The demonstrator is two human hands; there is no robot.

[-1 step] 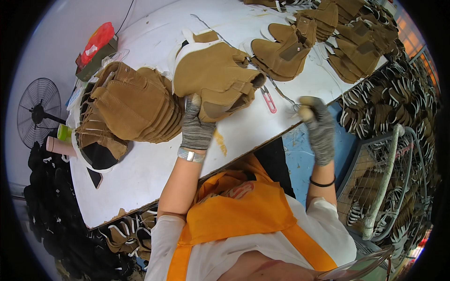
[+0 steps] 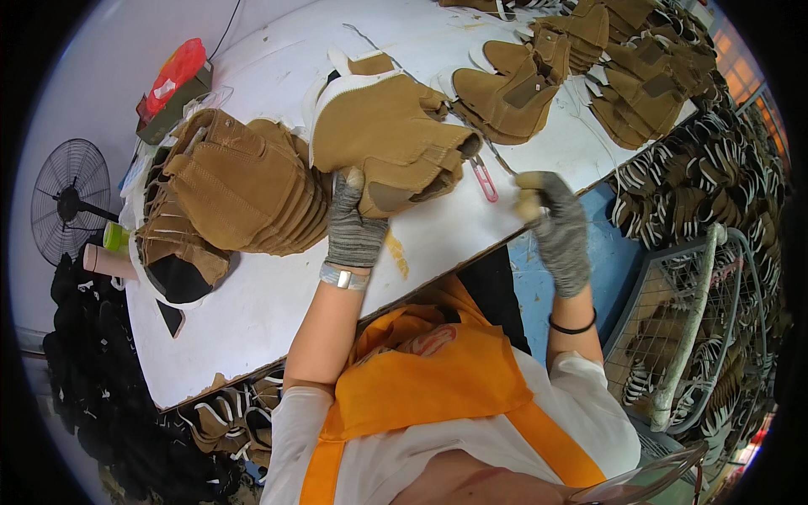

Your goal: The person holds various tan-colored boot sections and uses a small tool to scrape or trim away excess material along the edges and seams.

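Observation:
My left hand (image 2: 353,225), in a grey knit glove, grips the near edge of a tan suede boot upper (image 2: 383,130) with white lining, lying on the white table (image 2: 278,295). My right hand (image 2: 557,231), also gloved, is closed around the pale wooden handle of a thin metal tool (image 2: 526,192). Its tip points toward the right side of the upper. A small pink clip-like item (image 2: 483,179) lies on the table between my hands.
A fanned stack of tan uppers (image 2: 240,189) sits left of my left hand. More uppers (image 2: 518,80) crowd the far right of the table. A fan (image 2: 71,198) stands at left, and a wire basket (image 2: 699,328) of shoe parts at right.

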